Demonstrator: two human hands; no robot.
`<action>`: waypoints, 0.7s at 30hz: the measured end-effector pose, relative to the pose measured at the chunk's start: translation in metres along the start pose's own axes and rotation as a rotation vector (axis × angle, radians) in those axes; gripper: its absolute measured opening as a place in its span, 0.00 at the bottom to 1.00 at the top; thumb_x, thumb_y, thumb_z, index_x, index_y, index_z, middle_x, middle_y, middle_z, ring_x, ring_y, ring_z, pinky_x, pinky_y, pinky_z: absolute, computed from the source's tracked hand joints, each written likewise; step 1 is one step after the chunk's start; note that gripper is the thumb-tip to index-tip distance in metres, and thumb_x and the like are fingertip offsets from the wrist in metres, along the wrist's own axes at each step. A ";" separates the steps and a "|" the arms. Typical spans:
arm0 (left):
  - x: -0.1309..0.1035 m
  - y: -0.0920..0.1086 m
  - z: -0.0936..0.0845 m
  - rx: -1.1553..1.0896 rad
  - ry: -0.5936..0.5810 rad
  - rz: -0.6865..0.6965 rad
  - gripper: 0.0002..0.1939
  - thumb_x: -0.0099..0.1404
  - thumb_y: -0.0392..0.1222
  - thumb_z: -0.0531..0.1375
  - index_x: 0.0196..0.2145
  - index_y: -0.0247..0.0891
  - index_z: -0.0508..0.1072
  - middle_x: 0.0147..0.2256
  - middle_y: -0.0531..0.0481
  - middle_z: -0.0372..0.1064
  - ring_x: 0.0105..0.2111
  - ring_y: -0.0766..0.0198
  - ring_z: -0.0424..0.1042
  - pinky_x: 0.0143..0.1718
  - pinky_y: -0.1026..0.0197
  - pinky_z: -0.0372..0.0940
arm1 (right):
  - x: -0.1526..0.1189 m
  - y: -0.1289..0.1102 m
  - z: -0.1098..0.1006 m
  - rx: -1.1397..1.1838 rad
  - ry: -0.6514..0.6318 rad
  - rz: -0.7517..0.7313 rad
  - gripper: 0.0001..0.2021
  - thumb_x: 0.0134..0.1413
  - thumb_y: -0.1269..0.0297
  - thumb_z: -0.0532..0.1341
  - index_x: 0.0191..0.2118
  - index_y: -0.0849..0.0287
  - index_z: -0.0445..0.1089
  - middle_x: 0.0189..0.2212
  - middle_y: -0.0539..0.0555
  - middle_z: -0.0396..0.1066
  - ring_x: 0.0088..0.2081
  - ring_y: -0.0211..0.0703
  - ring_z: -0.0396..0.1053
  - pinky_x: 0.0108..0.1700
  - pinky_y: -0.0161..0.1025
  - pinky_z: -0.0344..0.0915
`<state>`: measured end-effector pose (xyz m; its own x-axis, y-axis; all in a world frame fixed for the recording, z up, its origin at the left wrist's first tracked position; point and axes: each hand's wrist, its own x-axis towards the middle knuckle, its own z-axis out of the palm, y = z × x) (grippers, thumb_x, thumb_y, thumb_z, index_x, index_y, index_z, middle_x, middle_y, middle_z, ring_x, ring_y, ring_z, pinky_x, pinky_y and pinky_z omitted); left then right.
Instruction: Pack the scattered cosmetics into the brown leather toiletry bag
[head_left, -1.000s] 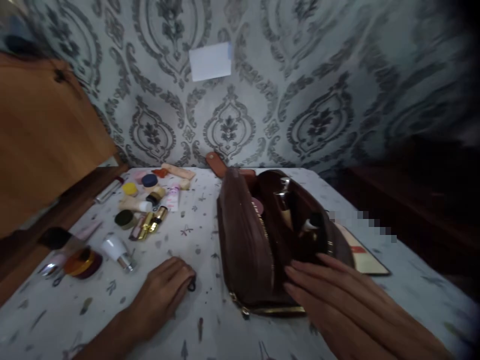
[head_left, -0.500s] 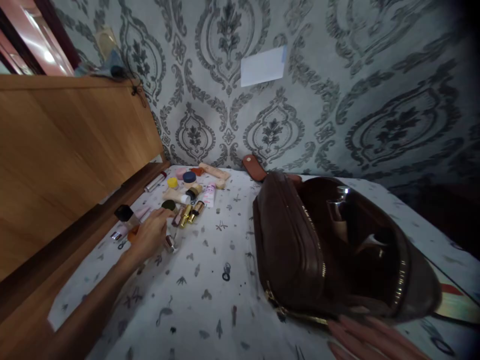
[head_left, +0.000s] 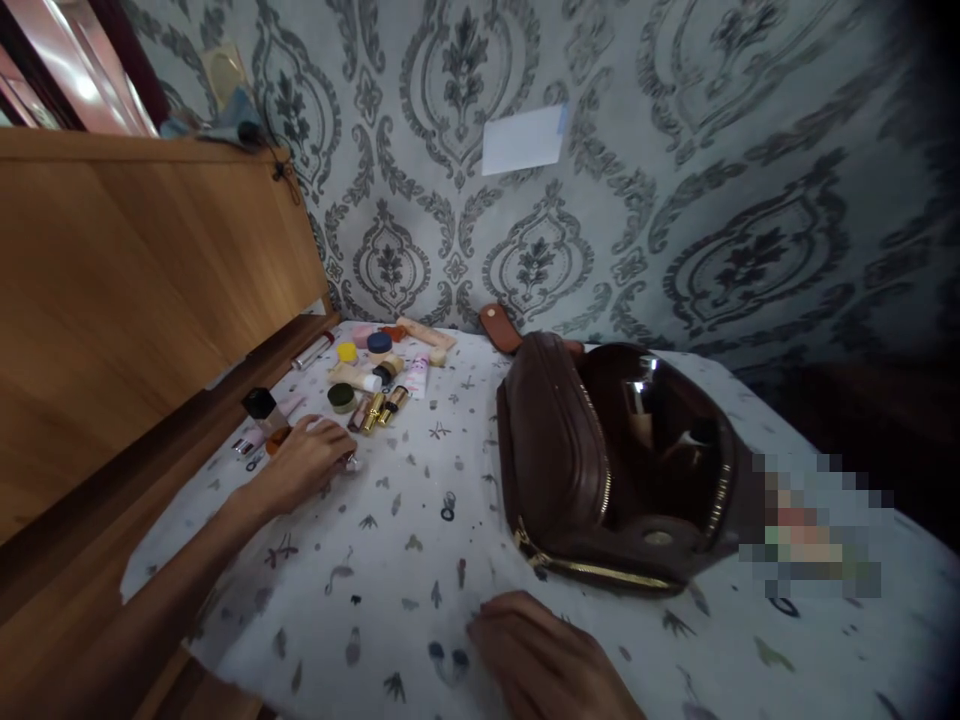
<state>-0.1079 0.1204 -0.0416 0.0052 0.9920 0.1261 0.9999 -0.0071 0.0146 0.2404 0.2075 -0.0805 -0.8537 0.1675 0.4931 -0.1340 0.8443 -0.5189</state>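
Observation:
My left hand reaches out to the left, its fingers curled over a small white bottle; only the bottle's silver end shows past the fingertips. My right hand rests palm down on the printed sheet near the front edge, holding nothing, just in front of an open brown zip bag. Inside the bag stand a few bottles. Past the left hand lie gold lipsticks, a green-lidded jar and other small jars and tubes.
A wooden board runs along the left side, with a black-capped item at its foot. Patterned wallpaper rises behind, with a white paper stuck on it. A brown leather tab lies behind the bag.
My left hand has gone from the sheet beside the bag out to the cosmetics and closed over the white bottle. My right hand has left the bag's rim and now rests on the sheet.

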 end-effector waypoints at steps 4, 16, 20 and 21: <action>0.007 0.009 -0.010 -0.420 0.186 -0.131 0.10 0.66 0.48 0.59 0.37 0.39 0.73 0.38 0.47 0.73 0.40 0.56 0.70 0.42 0.57 0.61 | 0.012 0.001 0.018 0.222 0.064 0.190 0.12 0.65 0.70 0.52 0.47 0.58 0.71 0.35 0.57 0.75 0.37 0.42 0.73 0.39 0.38 0.72; 0.042 0.096 0.015 -1.675 0.102 -0.221 0.18 0.53 0.48 0.71 0.38 0.34 0.78 0.34 0.46 0.77 0.38 0.60 0.72 0.40 0.62 0.65 | 0.051 0.006 0.048 1.472 0.369 0.785 0.27 0.48 0.53 0.71 0.51 0.59 0.68 0.47 0.59 0.71 0.46 0.49 0.74 0.39 0.39 0.72; 0.045 0.107 0.024 -1.775 0.069 -0.222 0.20 0.51 0.47 0.72 0.40 0.36 0.78 0.35 0.47 0.77 0.35 0.62 0.73 0.39 0.63 0.66 | 0.046 0.008 0.047 1.505 0.440 0.825 0.25 0.44 0.56 0.73 0.48 0.60 0.71 0.39 0.55 0.75 0.38 0.41 0.76 0.33 0.31 0.69; 0.045 0.108 0.026 -1.803 0.079 -0.237 0.21 0.51 0.47 0.72 0.40 0.36 0.77 0.35 0.47 0.77 0.34 0.63 0.73 0.38 0.63 0.66 | 0.046 0.009 0.048 1.510 0.450 0.837 0.25 0.43 0.55 0.74 0.46 0.61 0.71 0.38 0.55 0.76 0.35 0.39 0.76 0.32 0.30 0.68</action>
<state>0.0010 0.1673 -0.0604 -0.1733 0.9849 0.0028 -0.2586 -0.0482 0.9648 0.1759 0.1989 -0.0961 -0.7746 0.5959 -0.2120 -0.2996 -0.6409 -0.7068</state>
